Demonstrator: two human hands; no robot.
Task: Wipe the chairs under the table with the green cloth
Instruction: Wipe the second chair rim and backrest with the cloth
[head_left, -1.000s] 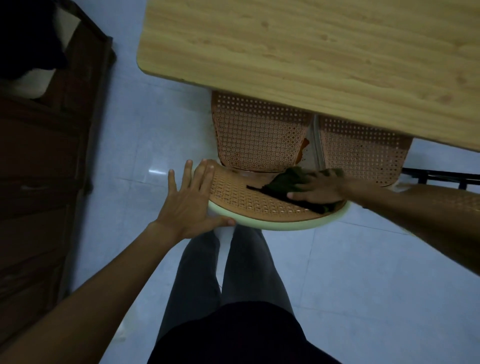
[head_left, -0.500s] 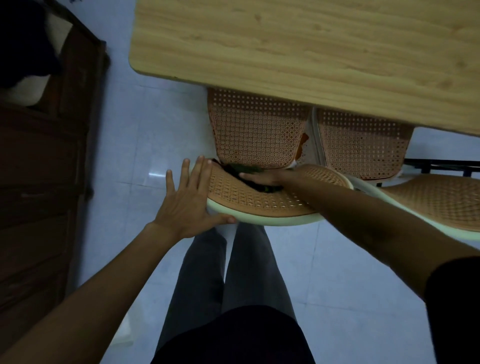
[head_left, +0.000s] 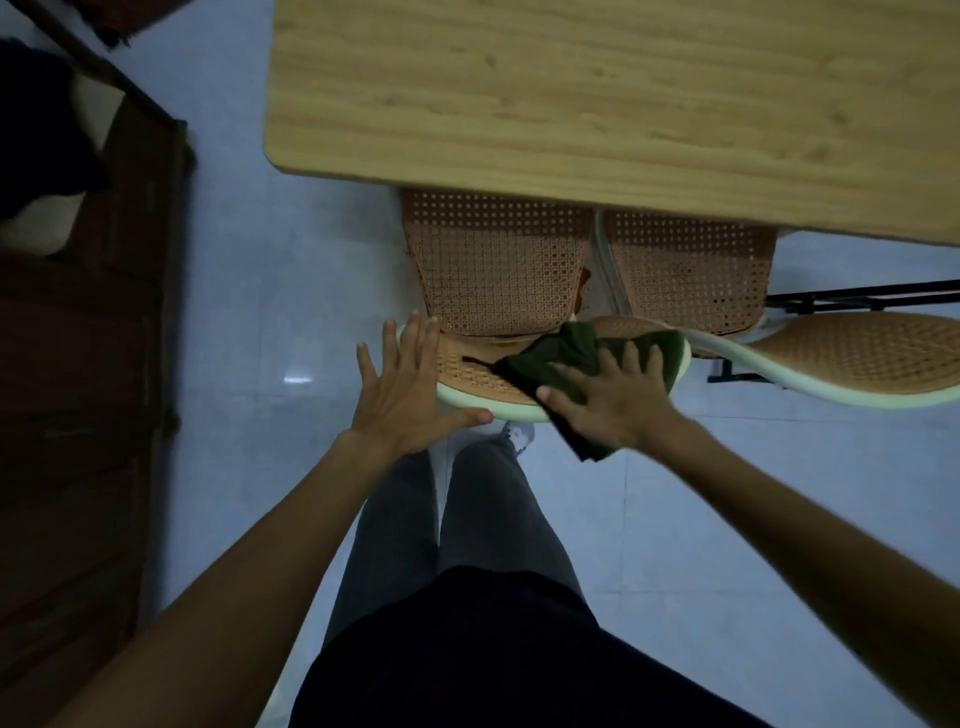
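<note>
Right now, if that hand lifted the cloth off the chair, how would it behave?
Probably floppy: the cloth lies creased under the right hand, one corner hanging past the chair rim. Likely light, since it bunches under spread fingers.

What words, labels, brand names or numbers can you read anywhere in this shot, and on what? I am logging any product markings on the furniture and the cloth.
None can be read.
Wooden table top: bare wood grain, no label in view.
Green cloth under the right hand: no tag or print shows.
Chair back steadied by the left hand: only the woven pattern.
Dark cabinet: too dim to tell.
</note>
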